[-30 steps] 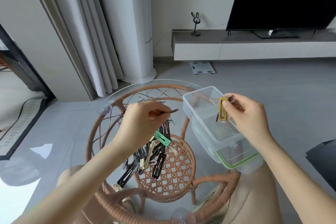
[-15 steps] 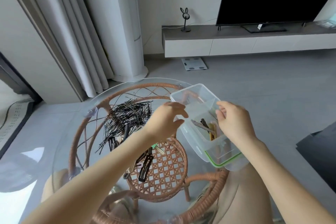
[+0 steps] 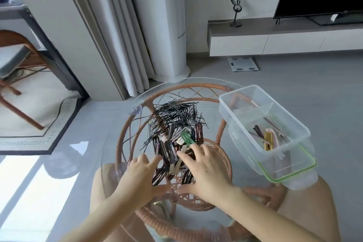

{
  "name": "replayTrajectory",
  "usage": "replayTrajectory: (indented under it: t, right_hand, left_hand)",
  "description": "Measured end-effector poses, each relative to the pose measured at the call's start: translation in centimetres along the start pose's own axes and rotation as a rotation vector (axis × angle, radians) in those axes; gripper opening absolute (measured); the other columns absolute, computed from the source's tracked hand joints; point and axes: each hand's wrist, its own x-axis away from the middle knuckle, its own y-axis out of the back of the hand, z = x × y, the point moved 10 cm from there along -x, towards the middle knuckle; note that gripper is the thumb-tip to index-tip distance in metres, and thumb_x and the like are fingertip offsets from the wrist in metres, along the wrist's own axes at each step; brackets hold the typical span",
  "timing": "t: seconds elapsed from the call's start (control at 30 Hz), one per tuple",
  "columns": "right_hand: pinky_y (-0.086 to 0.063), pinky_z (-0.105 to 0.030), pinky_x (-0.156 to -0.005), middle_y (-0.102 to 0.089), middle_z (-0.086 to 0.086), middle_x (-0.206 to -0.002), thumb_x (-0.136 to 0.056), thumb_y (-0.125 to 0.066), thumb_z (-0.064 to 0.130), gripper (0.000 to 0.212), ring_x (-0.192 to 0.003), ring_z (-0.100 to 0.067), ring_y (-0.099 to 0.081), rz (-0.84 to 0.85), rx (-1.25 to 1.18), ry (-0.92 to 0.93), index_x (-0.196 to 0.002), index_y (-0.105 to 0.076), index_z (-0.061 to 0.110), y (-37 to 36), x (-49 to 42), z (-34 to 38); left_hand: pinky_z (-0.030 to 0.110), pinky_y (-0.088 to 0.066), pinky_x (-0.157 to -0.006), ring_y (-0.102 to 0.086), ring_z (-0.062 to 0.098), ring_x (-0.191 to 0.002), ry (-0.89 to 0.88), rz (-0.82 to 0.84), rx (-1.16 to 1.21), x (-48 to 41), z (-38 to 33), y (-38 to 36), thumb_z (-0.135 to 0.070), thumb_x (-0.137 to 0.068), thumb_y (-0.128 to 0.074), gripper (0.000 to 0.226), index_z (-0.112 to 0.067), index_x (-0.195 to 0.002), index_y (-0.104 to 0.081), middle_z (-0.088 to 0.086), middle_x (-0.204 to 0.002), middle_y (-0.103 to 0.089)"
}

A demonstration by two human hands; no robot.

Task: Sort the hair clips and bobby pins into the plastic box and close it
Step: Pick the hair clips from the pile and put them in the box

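The hair clips (image 3: 169, 155) lay heaped mid-table, their near half under splayed fingers (image 3: 186, 157): the left hand (image 3: 141, 177) pressed in from 8 o'clock and the right hand (image 3: 206, 171) from 5 o'clock, both wide open, gripping nothing I could see. Bobby pins (image 3: 174, 116) tangled into the heap at 12 o'clock (thin, loose) would likely ride along with any scoop into the wrong compartment. The plastic box (image 3: 245, 143) at 3 o'clock, seemingly overhanging the glass table (image 3: 110, 143), might tip if knocked.
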Motion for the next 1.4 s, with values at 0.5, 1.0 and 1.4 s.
replayTrajectory:
  t: [0.5,1.0,1.4]
  right_hand:
    - [-0.056,-0.021,-0.062,-0.064,-0.002,-0.081,-0.072,-0.072,0.004,0.011,-0.072,-0.012,-0.062,-0.231,-0.093,0.286,-0.08,-0.065,0.008,1.1,-0.3,0.7]
    - [-0.044,-0.003,-0.071,-0.069,0.009,-0.079,-0.082,-0.065,0.011,0.007,-0.074,-0.002,-0.064,-0.363,-0.652,-0.099,-0.086,-0.072,0.011,5.5,2.5,-6.0]
    - [-0.046,-0.015,-0.055,-0.067,0.0,-0.059,-0.083,-0.064,0.007,0.013,-0.052,-0.009,-0.056,-0.586,-1.082,-0.333,-0.077,-0.07,0.016,10.7,6.1,-13.5]
  left_hand:
    - [0.025,-0.055,-0.081,-0.065,0.013,-0.089,-0.074,-0.024,0.206,-0.5,-1.2,0.8,-0.023,-0.085,-0.06,0.032,-0.016,-0.116,-0.056,-0.005,-0.093,-0.063]
    - [0.042,-0.055,-0.079,-0.071,0.016,-0.067,-0.054,0.112,0.592,0.4,-0.2,4.6,-0.026,-0.076,-0.07,0.021,-0.025,-0.097,-0.064,0.005,-0.076,-0.073]
    - [0.027,-0.059,-0.074,-0.071,0.01,-0.062,-0.252,0.179,0.82,-1.9,-9.5,10.2,-0.016,-0.078,-0.071,0.018,-0.024,-0.092,-0.065,-0.012,-0.057,-0.067]
